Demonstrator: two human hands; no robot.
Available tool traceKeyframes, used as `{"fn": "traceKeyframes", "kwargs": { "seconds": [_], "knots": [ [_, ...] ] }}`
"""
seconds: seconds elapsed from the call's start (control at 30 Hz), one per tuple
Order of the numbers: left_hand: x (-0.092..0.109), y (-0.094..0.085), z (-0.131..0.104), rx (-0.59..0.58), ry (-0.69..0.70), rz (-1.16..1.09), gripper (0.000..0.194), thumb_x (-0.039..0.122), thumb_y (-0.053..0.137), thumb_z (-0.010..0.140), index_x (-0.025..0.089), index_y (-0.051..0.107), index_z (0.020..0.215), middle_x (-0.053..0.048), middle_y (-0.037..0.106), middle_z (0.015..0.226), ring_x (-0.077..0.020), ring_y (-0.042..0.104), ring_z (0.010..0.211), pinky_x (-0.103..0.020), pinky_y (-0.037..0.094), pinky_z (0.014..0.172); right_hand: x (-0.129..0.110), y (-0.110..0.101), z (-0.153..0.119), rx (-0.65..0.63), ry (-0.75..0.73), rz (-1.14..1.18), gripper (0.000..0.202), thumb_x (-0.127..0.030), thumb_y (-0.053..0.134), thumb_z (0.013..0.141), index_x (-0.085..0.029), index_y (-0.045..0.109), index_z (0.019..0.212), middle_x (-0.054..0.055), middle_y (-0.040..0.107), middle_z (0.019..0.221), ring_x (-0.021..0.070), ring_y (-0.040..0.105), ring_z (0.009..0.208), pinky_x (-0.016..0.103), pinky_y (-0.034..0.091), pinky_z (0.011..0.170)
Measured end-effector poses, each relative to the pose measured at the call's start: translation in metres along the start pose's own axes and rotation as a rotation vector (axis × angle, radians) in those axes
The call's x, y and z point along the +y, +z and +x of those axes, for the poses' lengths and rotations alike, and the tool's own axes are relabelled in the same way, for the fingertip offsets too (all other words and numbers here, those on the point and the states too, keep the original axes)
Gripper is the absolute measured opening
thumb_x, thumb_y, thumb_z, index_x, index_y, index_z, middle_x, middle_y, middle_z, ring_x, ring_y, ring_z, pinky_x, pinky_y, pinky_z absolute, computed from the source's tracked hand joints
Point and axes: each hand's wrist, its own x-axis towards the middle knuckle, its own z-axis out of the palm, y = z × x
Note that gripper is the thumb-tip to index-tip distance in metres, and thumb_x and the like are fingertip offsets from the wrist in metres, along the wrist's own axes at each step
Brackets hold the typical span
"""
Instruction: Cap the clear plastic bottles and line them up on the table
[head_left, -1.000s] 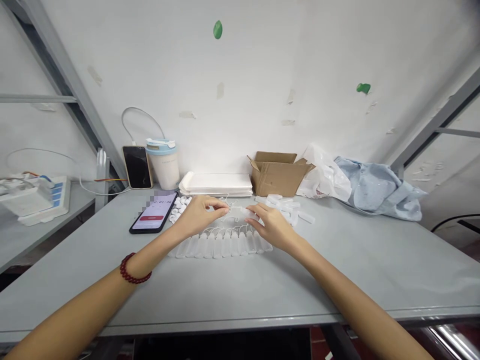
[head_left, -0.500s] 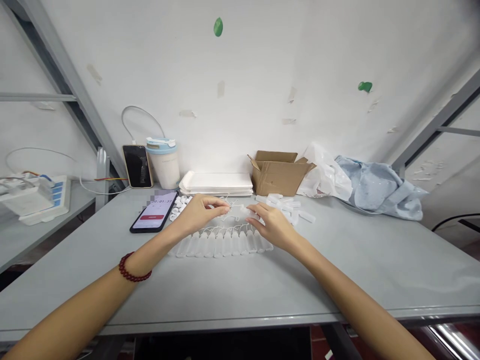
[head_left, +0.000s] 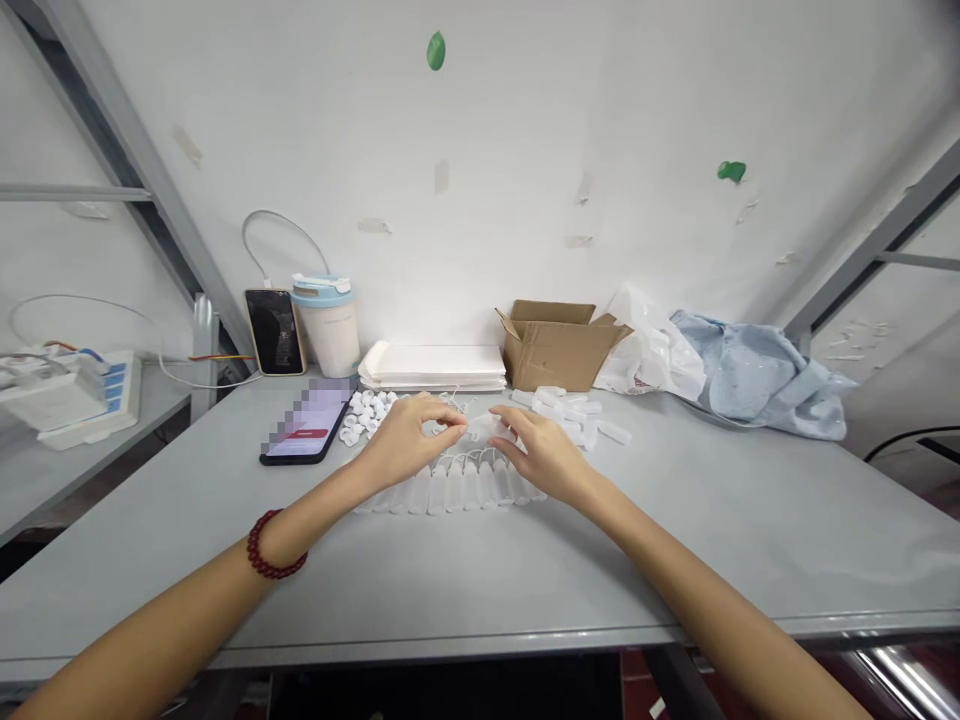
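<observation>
My left hand [head_left: 411, 435] pinches the end of a thin white cord between thumb and fingertips. Close on its right, my right hand [head_left: 541, 448] grips a small translucent white tube [head_left: 501, 430] between thumb and fingers. Below both hands lies a row of translucent tubes [head_left: 450, 490] with white cord loops at their upper ends. White caps [head_left: 367, 412] are heaped beside my left hand. Loose translucent tubes [head_left: 574, 410] lie behind my right hand. More white cords [head_left: 459, 402] rest between the hands, partly hidden.
A dark-edged phone [head_left: 307, 425] lies at the left. Behind stand another phone [head_left: 275, 332], a blue-lidded cup [head_left: 330, 330], a white stack [head_left: 435, 367] and an open cardboard box [head_left: 559, 350]. A plastic bag [head_left: 649, 350] and blue cloth [head_left: 757, 380] lie at the right.
My left hand has moved slightly right and down, closer to the tube in my right hand. My right hand has hardly moved.
</observation>
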Motion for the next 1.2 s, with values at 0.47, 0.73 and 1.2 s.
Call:
{"fn": "traceKeyframes", "kwargs": {
  "seconds": [0.47,0.73,1.2],
  "knots": [
    [0.01,0.006,-0.008,0.088,0.294,0.034,0.023,0.034,0.06,0.082,0.019,0.061,0.1,-0.007,0.063,0.099,-0.0216,0.054,0.096,-0.035,0.044,0.084,-0.018,-0.008,-0.001,-0.07,0.12,0.71,0.032,-0.032,0.044,0.091,-0.017,0.047,0.12,0.002,0.062,0.073,0.0144,0.058,0.068,0.029,0.045,0.066],
    [0.005,0.014,-0.017,0.177,0.497,0.343,0.036,0.035,0.065,0.081,0.017,0.056,0.11,-0.011,0.059,0.106,-0.0255,0.053,0.098,-0.041,0.042,0.084,-0.023,-0.011,0.001,-0.182,0.267,1.272,0.034,-0.036,0.058,0.084,-0.017,0.055,0.112,0.008,0.069,0.093,0.0136,0.061,0.07,0.032,0.048,0.072],
    [0.006,0.011,-0.057,0.201,0.485,0.303,0.044,0.028,0.062,0.082,0.018,0.047,0.123,-0.014,0.056,0.112,-0.0281,0.052,0.104,-0.045,0.045,0.088,-0.04,-0.004,-0.007,-0.45,0.297,1.588,0.035,-0.031,0.064,0.082,-0.016,0.056,0.113,0.011,0.069,0.1,0.0193,0.067,0.092,0.037,0.047,0.087]
  ]
}}
